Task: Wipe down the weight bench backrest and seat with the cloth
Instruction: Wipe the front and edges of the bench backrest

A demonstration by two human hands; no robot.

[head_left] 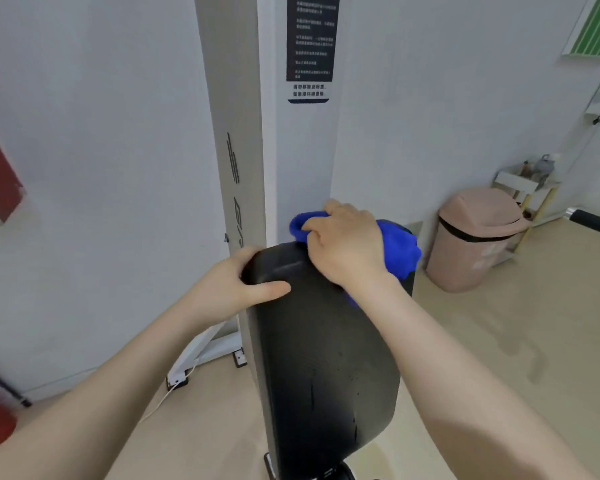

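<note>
Backrest [326, 358] top gripped by left hand [236, 285]; right hand [347, 244] fingers bunch blue cloth [400, 251]; beige floor [499, 341].

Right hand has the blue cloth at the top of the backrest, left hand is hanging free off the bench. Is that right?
Not quite. The head view shows the left hand gripping the top left corner of the backrest, not hanging free. The rest holds: the right hand has the blue cloth at the top of the backrest.
</note>
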